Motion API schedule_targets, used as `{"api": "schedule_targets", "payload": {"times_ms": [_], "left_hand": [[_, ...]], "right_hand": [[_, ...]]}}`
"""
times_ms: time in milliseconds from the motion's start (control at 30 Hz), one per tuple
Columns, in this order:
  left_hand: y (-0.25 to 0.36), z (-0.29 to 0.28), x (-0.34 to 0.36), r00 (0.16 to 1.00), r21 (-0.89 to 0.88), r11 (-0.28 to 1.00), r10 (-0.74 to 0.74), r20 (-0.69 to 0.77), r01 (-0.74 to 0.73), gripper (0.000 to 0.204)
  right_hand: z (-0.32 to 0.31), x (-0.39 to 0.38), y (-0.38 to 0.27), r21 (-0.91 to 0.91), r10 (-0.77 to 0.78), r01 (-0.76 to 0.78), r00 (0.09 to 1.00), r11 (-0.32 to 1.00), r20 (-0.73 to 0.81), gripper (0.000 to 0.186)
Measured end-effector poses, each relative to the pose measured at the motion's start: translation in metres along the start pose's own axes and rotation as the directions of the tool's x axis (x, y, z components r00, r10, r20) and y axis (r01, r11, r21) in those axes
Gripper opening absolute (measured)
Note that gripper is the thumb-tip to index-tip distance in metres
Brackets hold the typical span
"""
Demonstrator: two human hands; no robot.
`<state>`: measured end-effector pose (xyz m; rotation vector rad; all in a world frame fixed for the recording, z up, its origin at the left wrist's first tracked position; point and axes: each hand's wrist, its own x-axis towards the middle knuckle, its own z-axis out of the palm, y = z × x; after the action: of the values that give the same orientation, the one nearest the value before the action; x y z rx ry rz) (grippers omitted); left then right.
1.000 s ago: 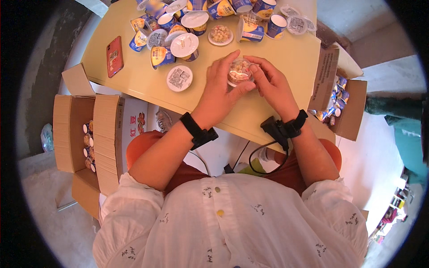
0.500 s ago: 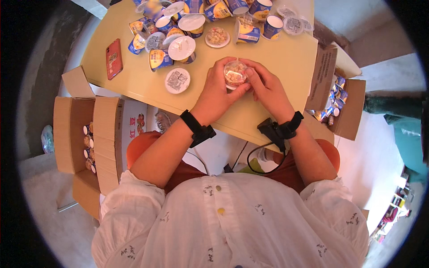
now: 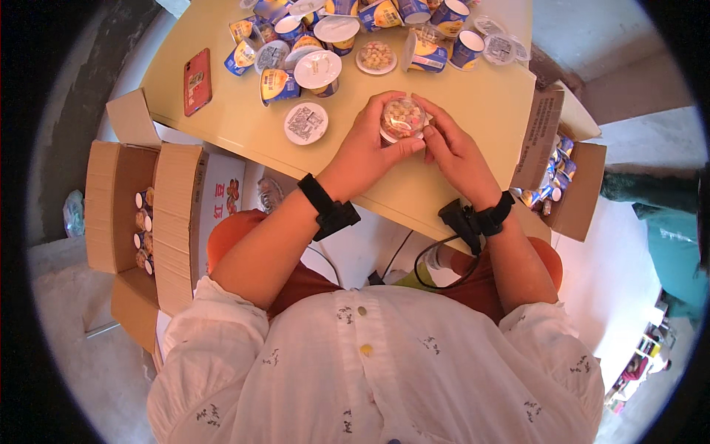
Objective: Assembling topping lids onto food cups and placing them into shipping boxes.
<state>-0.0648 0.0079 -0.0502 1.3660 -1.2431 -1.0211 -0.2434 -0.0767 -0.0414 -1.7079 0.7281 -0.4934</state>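
A small clear plastic cup (image 3: 404,117) filled with pale and pinkish crunchy pieces is held between my two hands, just above the table. My left hand (image 3: 370,144) curls round its left side, with the thumb along the near edge. On the other side, my right hand (image 3: 457,152) has its fingers and thumb closed against the cup's rim. A similar clear cup of pieces (image 3: 376,56) rests on the table beyond. Left of my left hand lies a round white lid or cup (image 3: 305,123) with a printed code. Blue-and-yellow cups (image 3: 279,86) lie jumbled behind it.
A red phone (image 3: 197,83) lies on the yellow table (image 3: 244,133) at the left. Clear lids with printed codes (image 3: 500,49) sit at the far right. Open cardboard boxes with cups stand at the left (image 3: 177,229) and right (image 3: 580,189). A cable (image 3: 421,270) hangs from my right wrist strap.
The table, boxes and cups have shifted slightly in view. My hands still hold the clear cup; my right fingers and thumb have moved a little toward its right edge.
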Motion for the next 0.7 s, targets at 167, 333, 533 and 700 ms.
{"api": "schedule_targets", "payload": {"times_ms": [167, 333, 533, 700], "left_hand": [[-0.005, -0.002, 0.003, 1.0, 0.148, 0.989, 0.007, 0.029, -0.011, 0.07], [-0.01, -0.002, 0.003, 0.995, 0.112, 0.99, 0.084, 0.047, -0.089, 0.07], [-0.009, -0.006, 0.002, 0.997, 0.162, 0.986, 0.04, 0.07, -0.051, 0.074], [-0.003, -0.006, -0.005, 0.999, 0.025, 0.999, 0.037, 0.028, -0.037, 0.074]], "right_hand": [[0.0, 0.001, 0.0, -0.03, -0.019, 0.02, 1.0, 0.999, 0.014, 0.044], [0.001, 0.0, 0.003, -0.056, -0.006, 0.009, 0.999, 0.998, 0.053, 0.046], [0.005, -0.003, 0.003, -0.109, -0.005, 0.008, 1.0, 0.994, 0.03, 0.045], [0.004, -0.004, -0.006, -0.131, 0.009, -0.005, 0.999, 0.991, 0.034, 0.045]]}}
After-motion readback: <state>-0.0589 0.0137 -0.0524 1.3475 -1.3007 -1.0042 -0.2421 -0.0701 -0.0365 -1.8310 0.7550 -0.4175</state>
